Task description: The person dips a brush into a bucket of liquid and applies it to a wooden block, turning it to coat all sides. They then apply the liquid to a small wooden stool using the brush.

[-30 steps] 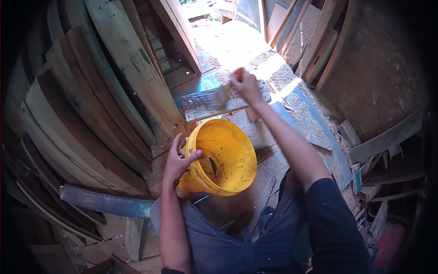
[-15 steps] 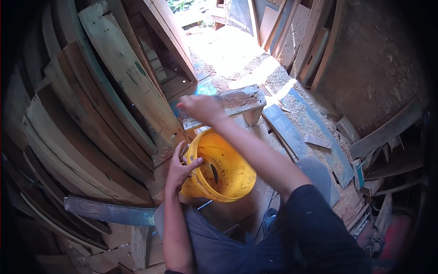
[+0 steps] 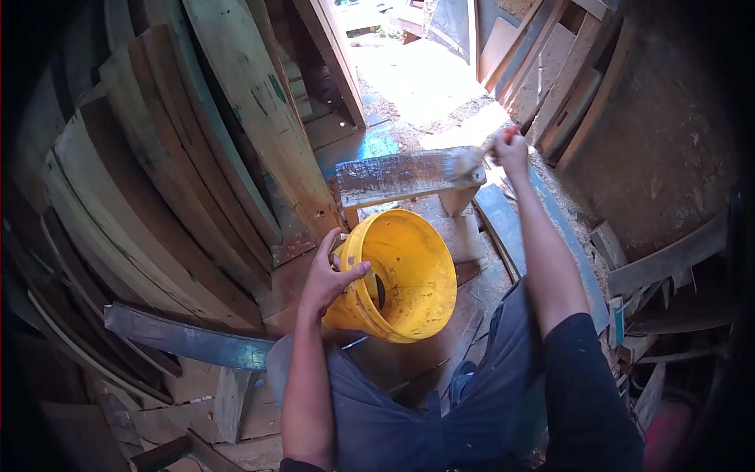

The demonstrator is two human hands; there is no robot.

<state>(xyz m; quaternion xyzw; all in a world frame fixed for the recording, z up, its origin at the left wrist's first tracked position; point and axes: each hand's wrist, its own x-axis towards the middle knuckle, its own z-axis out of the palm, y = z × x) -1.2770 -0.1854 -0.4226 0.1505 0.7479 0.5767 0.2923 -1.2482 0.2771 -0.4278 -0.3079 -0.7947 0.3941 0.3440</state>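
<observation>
My left hand (image 3: 332, 277) is closed on the rim of a yellow plastic bucket (image 3: 421, 275), thumb over the edge. The bucket is tilted with its wide mouth facing me, its inside speckled with dark marks, and a dark oval shows deep within. In my right hand (image 3: 513, 156) is a brush (image 3: 465, 162) with a red handle end. Its pale bristles, blurred by motion, are at the right end of a worn wooden bench (image 3: 397, 175), just beyond the bucket.
Long boards (image 3: 244, 110) lean in a stack on the left. A short dark plank (image 3: 185, 338) lies low at left. More boards (image 3: 543, 67) and a large brown panel (image 3: 653, 102) stand at right. Sawdust and a blue-grey plank (image 3: 503, 224) cover the floor.
My right hand has swept rightward with the brush, from the bench's left end to its right end. The left hand keeps hold of the bucket; the view has shifted slightly.
</observation>
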